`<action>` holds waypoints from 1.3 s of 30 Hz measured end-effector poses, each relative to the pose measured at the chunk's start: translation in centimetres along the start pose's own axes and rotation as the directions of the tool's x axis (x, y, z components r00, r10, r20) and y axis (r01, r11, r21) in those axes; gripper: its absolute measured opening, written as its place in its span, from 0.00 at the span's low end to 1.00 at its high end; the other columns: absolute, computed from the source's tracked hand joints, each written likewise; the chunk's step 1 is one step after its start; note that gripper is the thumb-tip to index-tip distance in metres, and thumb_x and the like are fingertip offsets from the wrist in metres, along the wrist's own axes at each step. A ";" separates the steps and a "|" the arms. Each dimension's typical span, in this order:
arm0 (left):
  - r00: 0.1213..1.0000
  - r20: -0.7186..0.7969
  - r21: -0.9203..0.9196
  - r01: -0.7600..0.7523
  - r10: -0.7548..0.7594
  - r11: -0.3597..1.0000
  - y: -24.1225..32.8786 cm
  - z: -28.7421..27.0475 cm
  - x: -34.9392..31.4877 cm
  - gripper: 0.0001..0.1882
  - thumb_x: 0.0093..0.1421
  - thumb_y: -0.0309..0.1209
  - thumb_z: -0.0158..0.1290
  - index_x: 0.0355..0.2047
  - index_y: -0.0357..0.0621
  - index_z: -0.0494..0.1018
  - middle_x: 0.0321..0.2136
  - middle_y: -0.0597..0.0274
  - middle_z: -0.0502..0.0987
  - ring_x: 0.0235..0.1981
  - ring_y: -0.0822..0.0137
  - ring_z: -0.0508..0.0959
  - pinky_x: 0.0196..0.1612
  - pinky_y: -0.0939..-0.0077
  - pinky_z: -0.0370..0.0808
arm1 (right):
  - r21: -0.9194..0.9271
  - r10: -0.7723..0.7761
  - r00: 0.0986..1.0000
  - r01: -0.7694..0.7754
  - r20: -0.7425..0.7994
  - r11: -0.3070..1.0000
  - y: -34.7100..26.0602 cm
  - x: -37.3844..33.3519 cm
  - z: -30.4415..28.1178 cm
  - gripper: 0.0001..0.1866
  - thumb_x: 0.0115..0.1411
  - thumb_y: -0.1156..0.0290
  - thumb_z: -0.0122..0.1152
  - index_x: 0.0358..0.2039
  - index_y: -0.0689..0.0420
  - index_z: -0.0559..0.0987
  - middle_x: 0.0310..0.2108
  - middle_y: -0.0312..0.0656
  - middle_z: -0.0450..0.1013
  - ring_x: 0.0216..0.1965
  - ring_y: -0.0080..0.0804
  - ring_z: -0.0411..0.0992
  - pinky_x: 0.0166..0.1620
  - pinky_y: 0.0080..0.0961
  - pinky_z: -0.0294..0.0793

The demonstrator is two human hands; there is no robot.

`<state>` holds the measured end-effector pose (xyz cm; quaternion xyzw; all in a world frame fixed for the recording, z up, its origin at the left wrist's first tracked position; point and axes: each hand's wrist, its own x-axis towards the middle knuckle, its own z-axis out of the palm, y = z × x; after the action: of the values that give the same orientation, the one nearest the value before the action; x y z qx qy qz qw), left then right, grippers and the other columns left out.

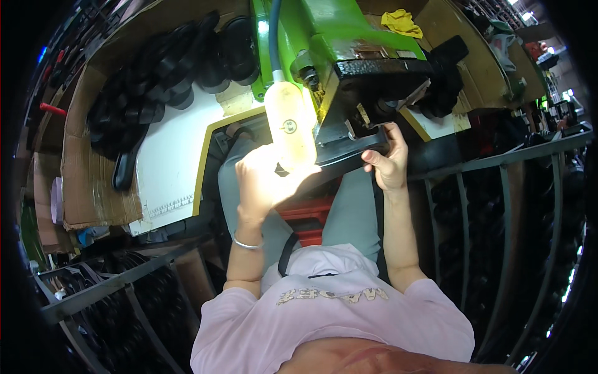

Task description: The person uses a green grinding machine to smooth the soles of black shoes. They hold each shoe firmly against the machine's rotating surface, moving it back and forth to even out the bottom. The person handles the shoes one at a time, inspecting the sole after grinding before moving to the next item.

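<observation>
A long, dark, curved piece (349, 151), smooth like rubber or plastic, lies between my hands below the black head (367, 71) of a green machine (336, 28). My right hand (391, 167) grips its right end, fingers on the far side and thumb on the near side. My left hand (258, 181) is at the other end, its thumb stretched along the piece. Glare and a lit yellowish lamp (288, 118) hide most of the left fingers. The exact kind of piece cannot be made out. A metal part (362, 117) of the machine sits just above it.
A cardboard box (93, 187) on the left holds several black moulded pieces (168, 68). Beside it is a white board (171, 168) with a yellow edge. At the right stands another box (479, 81), near a yellow cloth (402, 23). Metal racks (498, 159) flank me.
</observation>
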<state>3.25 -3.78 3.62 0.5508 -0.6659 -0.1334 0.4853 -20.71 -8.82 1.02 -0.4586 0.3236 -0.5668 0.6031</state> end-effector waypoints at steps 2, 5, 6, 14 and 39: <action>0.998 0.052 0.020 0.033 -0.034 0.999 -1.1 -1.1 -0.2 0.19 0.38 0.42 0.73 0.22 0.41 0.78 0.19 0.58 0.78 0.18 0.61 0.77 0.25 0.71 0.74 | -0.034 0.017 1.000 -0.017 -0.007 0.999 0.4 -0.7 0.9 0.33 0.44 0.80 0.75 0.49 0.62 0.67 0.36 0.40 0.74 0.29 0.20 0.73 0.21 0.11 0.70; 0.993 0.117 0.035 -0.028 0.024 0.999 -2.1 -2.4 -0.3 0.19 0.41 0.35 0.72 0.27 0.35 0.79 0.22 0.57 0.80 0.21 0.65 0.79 0.28 0.75 0.76 | -0.037 0.005 1.000 -0.006 -0.015 0.999 1.5 -1.7 1.9 0.30 0.44 0.81 0.74 0.46 0.62 0.67 0.33 0.39 0.73 0.28 0.20 0.73 0.22 0.13 0.71; 0.989 0.137 0.033 -0.050 0.045 0.998 -2.5 -2.9 -0.3 0.19 0.41 0.33 0.72 0.29 0.33 0.79 0.23 0.57 0.81 0.22 0.68 0.80 0.29 0.77 0.76 | -0.061 -0.008 1.000 0.008 -0.010 0.998 2.0 -2.0 2.3 0.29 0.45 0.80 0.74 0.46 0.62 0.67 0.33 0.39 0.73 0.28 0.20 0.73 0.22 0.13 0.71; 0.995 0.085 -0.005 -0.046 0.046 0.999 -4.5 -3.6 -1.7 0.19 0.38 0.36 0.73 0.21 0.38 0.74 0.19 0.56 0.76 0.20 0.59 0.77 0.27 0.71 0.74 | -0.137 0.021 0.996 -0.032 -0.081 0.990 3.0 -3.3 4.6 0.29 0.47 0.75 0.75 0.46 0.61 0.68 0.34 0.38 0.73 0.30 0.20 0.72 0.26 0.14 0.73; 0.975 -0.025 -0.027 0.222 -0.223 0.975 -2.6 2.6 -8.0 0.17 0.49 0.31 0.68 0.35 0.36 0.76 0.27 0.55 0.80 0.28 0.63 0.80 0.35 0.73 0.76 | -0.444 -0.233 0.972 0.224 0.034 0.867 5.5 -2.8 3.6 0.44 0.34 0.74 0.83 0.51 0.61 0.65 0.44 0.42 0.68 0.45 0.27 0.69 0.49 0.25 0.71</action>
<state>2.12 1.28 -3.50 0.6178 -0.5915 -0.1870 0.4833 -15.74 -5.76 -3.04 -0.6134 0.3942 -0.5498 0.4075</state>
